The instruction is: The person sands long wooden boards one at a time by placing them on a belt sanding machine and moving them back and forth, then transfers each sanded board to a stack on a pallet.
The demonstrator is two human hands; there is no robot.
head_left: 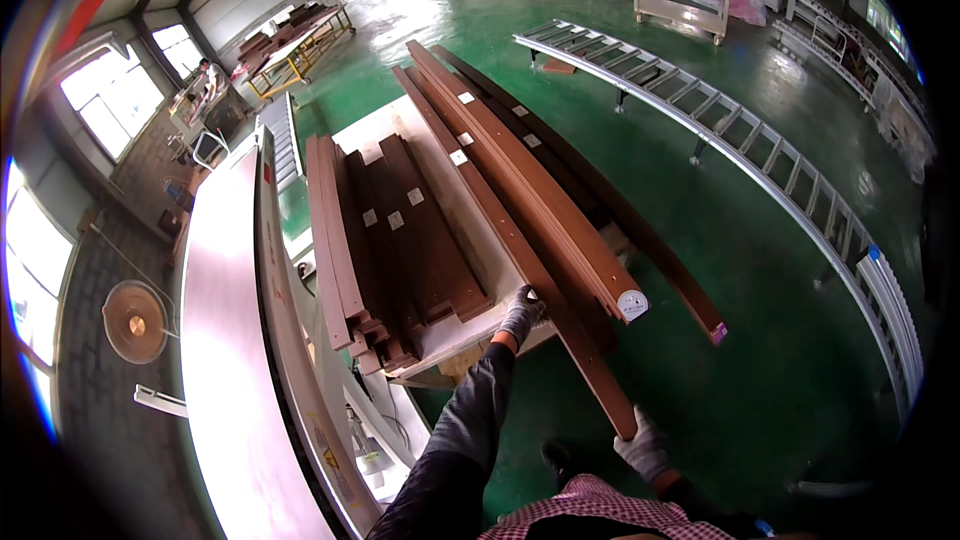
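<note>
I hold one long reddish-brown wooden board (500,220) that runs from near me far out over the stack. My left hand (521,312), in a grey glove, grips its left edge partway along. My right hand (641,447), also gloved, closes on the board's near end. The board lies along a pile of similar long brown boards (560,190) with small white labels. A shorter stack of brown boards (390,240) rests to the left on a pale pallet (470,350).
A long machine with a shiny flat top (225,360) runs along my left. A roller conveyor (760,150) curves across the green floor (700,270) on the right. Trolleys and benches stand far back; a person is by the left window.
</note>
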